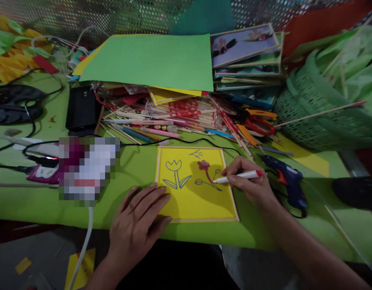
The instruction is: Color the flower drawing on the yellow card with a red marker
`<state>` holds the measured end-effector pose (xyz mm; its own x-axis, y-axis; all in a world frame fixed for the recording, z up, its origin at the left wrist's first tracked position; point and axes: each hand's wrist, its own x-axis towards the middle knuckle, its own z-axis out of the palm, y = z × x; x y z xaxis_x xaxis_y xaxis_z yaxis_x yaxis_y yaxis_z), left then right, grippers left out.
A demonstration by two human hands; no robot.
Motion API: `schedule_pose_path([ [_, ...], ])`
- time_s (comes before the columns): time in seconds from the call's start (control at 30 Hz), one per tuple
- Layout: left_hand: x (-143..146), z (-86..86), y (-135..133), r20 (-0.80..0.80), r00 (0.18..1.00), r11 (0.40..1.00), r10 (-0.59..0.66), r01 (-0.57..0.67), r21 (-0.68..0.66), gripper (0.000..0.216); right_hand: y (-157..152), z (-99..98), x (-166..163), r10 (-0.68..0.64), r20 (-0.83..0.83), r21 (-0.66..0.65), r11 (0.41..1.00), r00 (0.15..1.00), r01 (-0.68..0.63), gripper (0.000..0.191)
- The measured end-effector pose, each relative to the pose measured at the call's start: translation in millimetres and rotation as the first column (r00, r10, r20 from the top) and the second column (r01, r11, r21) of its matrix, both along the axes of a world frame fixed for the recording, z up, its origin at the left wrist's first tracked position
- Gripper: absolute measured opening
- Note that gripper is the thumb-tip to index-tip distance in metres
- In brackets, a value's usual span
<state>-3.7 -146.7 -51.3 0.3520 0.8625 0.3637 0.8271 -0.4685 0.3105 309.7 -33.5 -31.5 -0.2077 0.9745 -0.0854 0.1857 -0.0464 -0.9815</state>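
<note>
A yellow sheet with a thin wooden frame (198, 205) lies flat on the green-covered table. Dark outlines on it show a tulip (174, 171), a small bird-like shape (197, 153) and a second flower (203, 165) coloured red, with red along its upper stem. My right hand (252, 183) grips a white marker (244, 175) with a red end, its tip at that flower's stem. Fingers stretched out, my left hand (142, 215) rests on the frame's left edge and the sheet's lower left corner.
A blue glue gun (287, 181) lies right of my right hand. Behind the frame are pens and sticks (173, 112), orange-handled scissors (261, 121), a green sheet (152, 60) and stacked framed pictures (246, 44). A green basket (319, 108) stands right; a power strip (43, 173) with cables lies left.
</note>
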Motion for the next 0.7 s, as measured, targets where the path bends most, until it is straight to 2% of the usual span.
schedule_pose_path([
  [0.7,0.0,1.5,1.5,0.007,1.0,1.0,-0.007,0.007,0.014,0.039,0.1,0.5,-1.8,-0.03,-0.013,-0.019,0.999,0.999,0.029,0.024],
])
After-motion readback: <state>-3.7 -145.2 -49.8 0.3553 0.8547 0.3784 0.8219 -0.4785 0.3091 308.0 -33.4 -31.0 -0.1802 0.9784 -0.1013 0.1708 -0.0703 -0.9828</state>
